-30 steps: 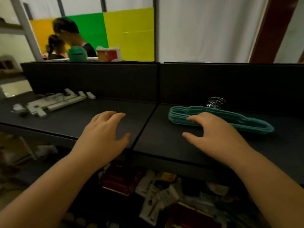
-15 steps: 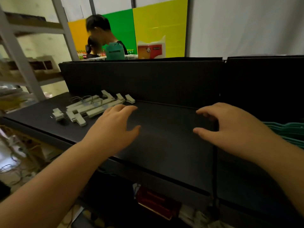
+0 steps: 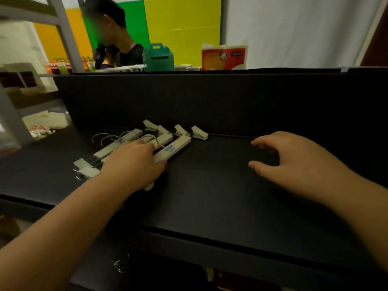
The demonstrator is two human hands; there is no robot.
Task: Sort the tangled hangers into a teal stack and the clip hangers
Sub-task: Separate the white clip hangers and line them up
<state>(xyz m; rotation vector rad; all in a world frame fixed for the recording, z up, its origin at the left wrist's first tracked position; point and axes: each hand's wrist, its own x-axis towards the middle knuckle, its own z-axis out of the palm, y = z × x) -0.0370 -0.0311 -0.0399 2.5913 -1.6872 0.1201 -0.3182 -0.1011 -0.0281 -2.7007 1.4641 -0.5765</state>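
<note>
Several white clip hangers [image 3: 174, 147] lie side by side on the black table [image 3: 220, 196], with metal hooks to the left and white clips at both ends. My left hand [image 3: 132, 164] rests palm down on top of their middle, fingers laid over the bars; whether it grips any I cannot tell. My right hand [image 3: 294, 162] hovers over bare table to the right of the hangers, fingers curled and apart, holding nothing. The teal stack is out of view.
A black back panel [image 3: 210, 101] rises behind the table. Beyond it stand a person [image 3: 117, 38], a teal box [image 3: 158, 57] and an orange-and-white box [image 3: 223, 57]. A metal shelf frame [image 3: 12, 114] stands at the left.
My view has swung left, away from the teal stack to the clip hangers. My left hand has travelled left and landed on the clip hangers. My right hand has followed, staying open above the table.
</note>
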